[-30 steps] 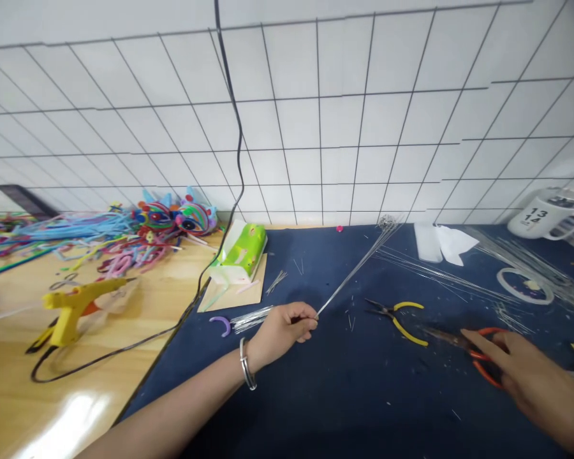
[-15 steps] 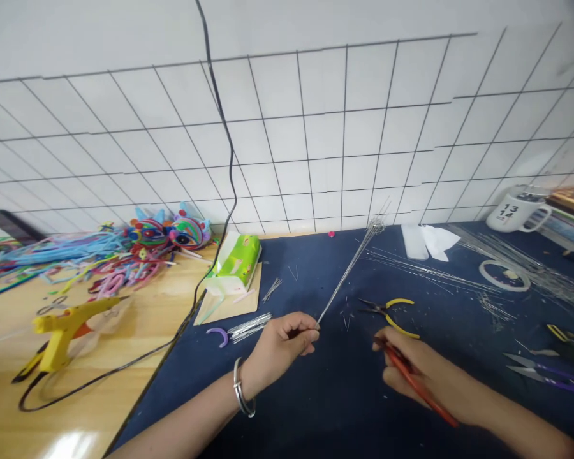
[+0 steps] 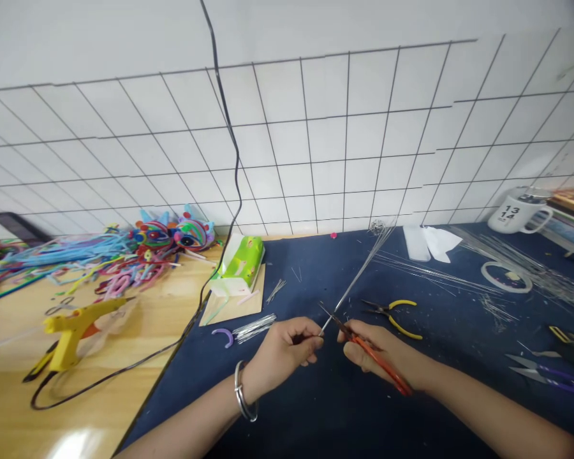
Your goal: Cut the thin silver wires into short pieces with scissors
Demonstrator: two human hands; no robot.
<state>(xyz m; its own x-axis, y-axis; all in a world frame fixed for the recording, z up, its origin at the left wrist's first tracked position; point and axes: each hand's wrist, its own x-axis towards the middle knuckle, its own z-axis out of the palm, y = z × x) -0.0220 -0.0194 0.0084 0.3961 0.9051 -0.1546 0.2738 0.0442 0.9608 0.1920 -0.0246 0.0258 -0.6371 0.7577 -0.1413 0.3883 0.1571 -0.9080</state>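
My left hand (image 3: 287, 350), with a silver bangle at the wrist, pinches the near end of a bundle of thin metal wires (image 3: 357, 278). The bundle slants up and to the right, and its far ends fan out by the wall. Red-handled pliers (image 3: 380, 362) are in the closed fingers of my right hand (image 3: 387, 354). Their dark jaws lie across the wires just beyond my left fingertips. Whether the jaws are closed on the wires is too small to tell.
Yellow-handled pliers (image 3: 395, 312) lie just beyond my right hand. Left are a green tissue pack (image 3: 243, 264), a yellow glue gun (image 3: 74, 331) and short wires (image 3: 253, 327). Purple-handled scissors (image 3: 545, 375) and a white mug (image 3: 514, 215) are right. A black cable (image 3: 234, 153) hangs down.
My right hand has moved left with the red-handled pliers, bringing their jaws to the wires. The far ends of the bundle have spread apart a little. My left hand keeps its grip.
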